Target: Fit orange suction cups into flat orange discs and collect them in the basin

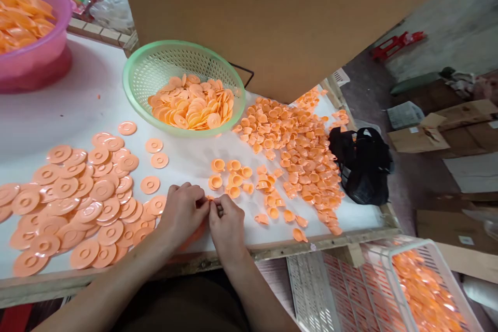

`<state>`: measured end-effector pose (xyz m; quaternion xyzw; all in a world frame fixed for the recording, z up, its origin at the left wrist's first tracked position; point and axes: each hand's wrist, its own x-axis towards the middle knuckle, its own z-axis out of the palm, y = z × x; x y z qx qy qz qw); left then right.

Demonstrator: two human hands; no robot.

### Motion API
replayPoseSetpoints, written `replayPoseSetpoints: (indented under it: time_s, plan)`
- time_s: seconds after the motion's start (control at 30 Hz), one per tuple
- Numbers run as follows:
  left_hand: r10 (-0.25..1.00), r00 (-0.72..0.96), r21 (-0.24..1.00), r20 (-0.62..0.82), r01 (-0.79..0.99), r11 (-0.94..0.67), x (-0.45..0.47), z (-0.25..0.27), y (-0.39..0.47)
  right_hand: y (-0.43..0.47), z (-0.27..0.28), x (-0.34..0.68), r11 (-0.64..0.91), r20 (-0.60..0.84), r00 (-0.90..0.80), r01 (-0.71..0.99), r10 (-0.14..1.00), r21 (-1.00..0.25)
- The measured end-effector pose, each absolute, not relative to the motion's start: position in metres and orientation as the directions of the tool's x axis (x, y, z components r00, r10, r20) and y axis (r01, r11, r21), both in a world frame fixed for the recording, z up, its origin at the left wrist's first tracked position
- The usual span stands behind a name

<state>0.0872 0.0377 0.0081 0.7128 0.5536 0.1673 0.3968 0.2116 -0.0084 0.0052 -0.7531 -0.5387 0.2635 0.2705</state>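
Observation:
My left hand (185, 212) and my right hand (227, 220) meet near the table's front edge, fingertips pinched together. A sliver of an orange plastic piece (210, 197) shows between them; the fingers hide its shape, so I cannot tell whether it is a cup or a saucer. Left of my hands lies a spread pile of orange toy saucers (103, 190), with a few single saucers (150, 184) beside it. Just beyond my right hand is a small group of orange toy cups (234, 179). A large heap of toy cups (299, 145) covers the table's right side.
A green colander (134, 98) with orange saucers stands at the back, near a large cardboard box (249, 26). A pink basin (42, 62) of orange pieces is far left. A black bag (365, 166) sits at the right edge. Below is a white crate (412, 280) of orange pieces.

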Motion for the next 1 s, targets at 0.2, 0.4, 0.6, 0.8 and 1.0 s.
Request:
replayPoseSetpoints:
  time_s: [0.2,0.4,0.6,0.8,1.0]
  plan:
    - [0.932,0.305,0.638,-0.194,0.761,-0.116,0.094,0.019,0.036,-0.01,0.02,0.233,-0.282,-0.191,0.213,0.592,0.958,-0.755]
    - [0.942,0.293,0.712,-0.163,0.696,-0.094,0.084,0.011,0.039,0.001,0.033,0.291,-0.212,0.123,0.327,0.812,0.937,-0.544]
    - [0.914,0.361,0.619,-0.185,0.765,-0.177,0.051,0.005,0.041,-0.004,0.026,0.302,-0.19,0.072,0.276,0.806,0.958,-0.56]
    - [0.895,0.4,0.626,-0.198,0.754,-0.199,0.072,0.004,0.035,-0.025,0.019,0.267,-0.318,-0.25,0.198,0.568,0.948,-0.759]
    - [0.881,0.424,0.653,-0.212,0.732,-0.195,0.072,0.0,0.034,0.002,0.008,0.239,-0.302,-0.182,0.274,0.503,0.944,-0.81]
